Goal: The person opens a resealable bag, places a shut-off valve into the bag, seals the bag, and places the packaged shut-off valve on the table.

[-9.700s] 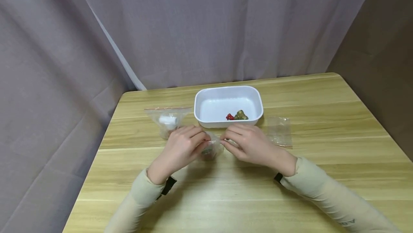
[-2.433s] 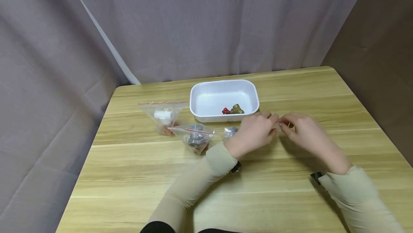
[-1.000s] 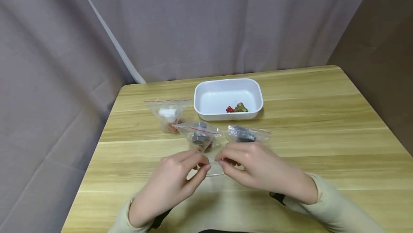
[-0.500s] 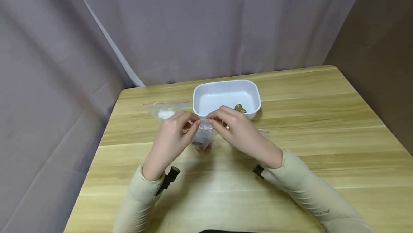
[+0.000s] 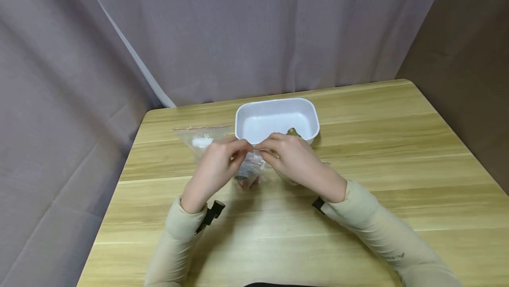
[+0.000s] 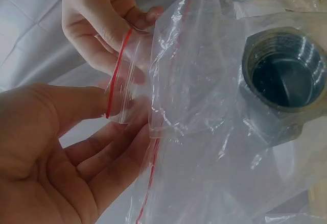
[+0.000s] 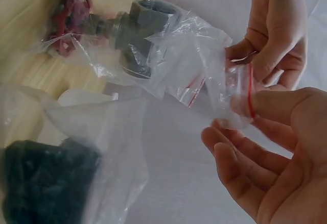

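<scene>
My left hand (image 5: 216,161) and right hand (image 5: 296,161) meet in front of the white tray. Between thumb and fingers, both pinch the mouth of a small clear zip bag (image 7: 236,99), whose red seal strip (image 6: 118,73) runs between the two thumbs. The small bag looks flat. Behind it, overlapping in the wrist views, is a larger zip bag (image 6: 204,106) holding a grey valve (image 7: 138,45) with a red handwheel (image 7: 71,22). In the head view this bagged valve (image 5: 247,180) stands on the table just below my fingers.
The white tray (image 5: 237,123) holds a brass valve (image 5: 293,131), partly behind my right hand. At left stands a zip bag (image 5: 191,134) with a white fitting (image 5: 202,141). A bag with a dark part (image 7: 51,183) lies by my right hand, mostly hidden in the head view.
The flat small zip bag, earlier lying at the table's right, has been picked up. Both hands carried it in toward the body, then forward over the bagged valve; since half a second ago little has moved.
</scene>
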Demonstrator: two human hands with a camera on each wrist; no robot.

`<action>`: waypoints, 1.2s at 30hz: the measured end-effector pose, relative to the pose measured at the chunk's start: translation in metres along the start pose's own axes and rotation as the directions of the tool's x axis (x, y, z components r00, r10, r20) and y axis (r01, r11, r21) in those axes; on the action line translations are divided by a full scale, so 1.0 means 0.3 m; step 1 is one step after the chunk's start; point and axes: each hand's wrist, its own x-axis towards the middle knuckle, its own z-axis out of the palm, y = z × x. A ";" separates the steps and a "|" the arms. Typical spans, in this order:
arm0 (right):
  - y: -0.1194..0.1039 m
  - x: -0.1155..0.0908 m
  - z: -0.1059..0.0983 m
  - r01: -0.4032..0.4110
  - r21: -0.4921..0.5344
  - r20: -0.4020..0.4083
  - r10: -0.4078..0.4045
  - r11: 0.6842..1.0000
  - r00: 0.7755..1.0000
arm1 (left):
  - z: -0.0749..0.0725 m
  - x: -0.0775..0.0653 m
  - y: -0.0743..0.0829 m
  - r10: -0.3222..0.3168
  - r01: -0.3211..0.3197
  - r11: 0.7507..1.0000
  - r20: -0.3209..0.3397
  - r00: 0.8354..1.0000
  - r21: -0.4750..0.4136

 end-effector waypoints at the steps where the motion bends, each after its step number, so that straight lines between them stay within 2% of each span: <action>1: -0.003 0.001 -0.002 -0.021 -0.015 0.029 0.021 1.000 0.999 | 0.001 0.000 0.003 -0.013 0.013 1.000 0.008 1.000 0.005; 5: -0.020 0.000 -0.010 -0.059 -0.015 0.109 0.060 0.998 0.992 | 0.005 -0.006 0.028 -0.045 0.044 0.998 0.008 0.999 0.048; 10: -0.044 -0.012 -0.019 -0.054 0.028 0.150 0.049 0.998 0.987 | -0.007 -0.025 0.061 -0.094 0.093 0.994 0.008 0.996 0.053; 15: -0.057 -0.024 -0.006 -0.070 0.026 0.182 0.064 0.997 0.981 | -0.015 -0.042 0.055 -0.132 0.125 0.990 0.101 0.986 0.067; 19: -0.054 -0.030 0.016 -0.103 0.028 0.206 0.096 0.994 0.974 | -0.002 -0.045 0.026 -0.126 0.117 0.991 0.165 0.978 0.061; 22: -0.040 -0.029 0.030 -0.115 0.035 0.177 0.107 0.993 0.978 | 0.015 -0.034 0.000 -0.115 0.114 0.993 0.172 0.978 0.015; 27: -0.007 -0.020 0.031 -0.126 0.044 0.107 0.121 0.991 0.987 | 0.044 0.003 -0.032 -0.097 0.110 0.989 0.135 0.986 -0.096; 31: 0.023 -0.014 0.018 -0.136 0.072 0.056 0.132 0.988 0.990 | 0.062 0.038 -0.046 -0.110 0.128 0.971 0.097 0.989 -0.200; 36: 0.070 -0.004 0.000 -0.124 0.094 -0.034 0.128 0.988 0.991 | 0.087 0.089 -0.053 -0.123 0.138 0.957 0.071 0.990 -0.256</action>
